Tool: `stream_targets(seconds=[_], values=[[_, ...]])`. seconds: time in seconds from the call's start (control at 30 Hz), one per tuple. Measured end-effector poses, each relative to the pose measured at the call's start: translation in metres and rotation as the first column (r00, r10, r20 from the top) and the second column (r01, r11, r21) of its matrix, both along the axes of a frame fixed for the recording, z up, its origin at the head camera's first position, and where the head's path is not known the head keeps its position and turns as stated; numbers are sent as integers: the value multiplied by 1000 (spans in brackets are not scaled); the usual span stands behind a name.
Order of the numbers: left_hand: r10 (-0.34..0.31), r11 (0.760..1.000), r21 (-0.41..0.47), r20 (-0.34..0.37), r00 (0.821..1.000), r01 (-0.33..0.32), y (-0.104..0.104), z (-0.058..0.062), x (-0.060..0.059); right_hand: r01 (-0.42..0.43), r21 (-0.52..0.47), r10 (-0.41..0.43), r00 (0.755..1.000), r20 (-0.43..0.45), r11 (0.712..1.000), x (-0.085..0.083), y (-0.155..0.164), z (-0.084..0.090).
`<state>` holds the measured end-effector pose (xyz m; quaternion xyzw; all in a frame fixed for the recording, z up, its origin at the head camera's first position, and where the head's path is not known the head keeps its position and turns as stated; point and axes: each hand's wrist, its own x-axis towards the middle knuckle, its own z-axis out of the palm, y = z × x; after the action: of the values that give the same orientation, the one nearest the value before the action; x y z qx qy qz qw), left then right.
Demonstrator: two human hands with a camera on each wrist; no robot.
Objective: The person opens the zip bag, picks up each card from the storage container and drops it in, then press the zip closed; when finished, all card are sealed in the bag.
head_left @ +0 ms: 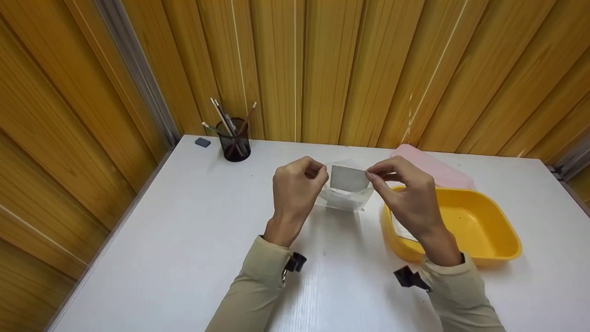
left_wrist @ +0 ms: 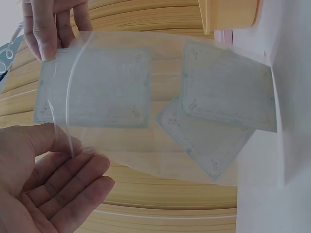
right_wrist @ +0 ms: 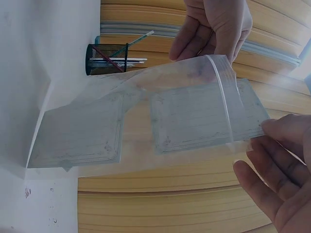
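Note:
A clear zip bag (left_wrist: 165, 145) stands over the table, its lower end at the white surface. My left hand (head_left: 295, 191) pinches one side of the bag near its zip strip. A lined card (right_wrist: 189, 116) with ornamented corners sits in the bag's upper part, its top end sticking out past the strip. My right hand (head_left: 410, 198) pinches that card's upper corner between thumb and fingers, right at the bag's mouth. Lower in the bag, a similar card (left_wrist: 228, 85) overlaps a tilted card (left_wrist: 204, 145).
A yellow bin (head_left: 479, 226) with a flat white item (head_left: 404, 230) inside stands under my right hand. Behind it lies a pink lid (head_left: 433, 166). A black mesh cup (head_left: 236, 150) of pencils and a dark eraser (head_left: 203, 142) are at the back left, by the wood-patterned wall.

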<state>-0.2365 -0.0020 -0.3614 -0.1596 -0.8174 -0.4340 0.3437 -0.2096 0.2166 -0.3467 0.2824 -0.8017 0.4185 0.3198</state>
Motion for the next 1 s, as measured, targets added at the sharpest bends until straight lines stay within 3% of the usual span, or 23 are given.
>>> stream_targets(seconds=[0.5,1.0], values=[[13,1000,-15,3,1000,-12,0,2,0,1,68,-6,998,64,998,-3,2,-4],[7,1000,-16,-4,1000,-7,0,1,1,52,108,-66,989,132,993,-2,0,-6]])
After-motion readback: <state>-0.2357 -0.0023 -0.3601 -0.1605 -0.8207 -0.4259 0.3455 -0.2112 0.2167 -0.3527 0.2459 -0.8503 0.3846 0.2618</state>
